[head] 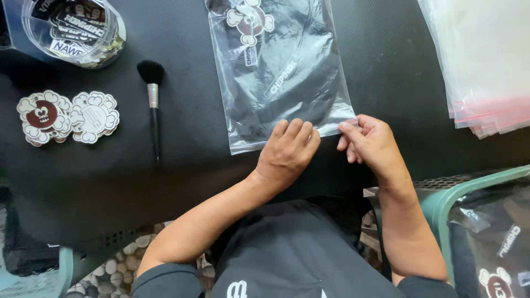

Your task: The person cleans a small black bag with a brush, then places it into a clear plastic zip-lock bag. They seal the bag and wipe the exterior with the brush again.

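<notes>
A clear plastic bag [279, 66] holding a folded black garment and a flower-shaped card lies on the black table [182, 160]. My left hand [287, 152] rests flat on the bag's near edge, fingers together. My right hand [367, 140] pinches the bag's near right corner between thumb and fingers.
A black make-up style brush [152, 102] lies left of the bag. Flower-shaped cards [66, 117] are stacked at the left, below a clear round tub of stickers [74, 27]. A pile of empty clear bags [486, 60] sits at the right. A green basket [486, 232] holds packed bags.
</notes>
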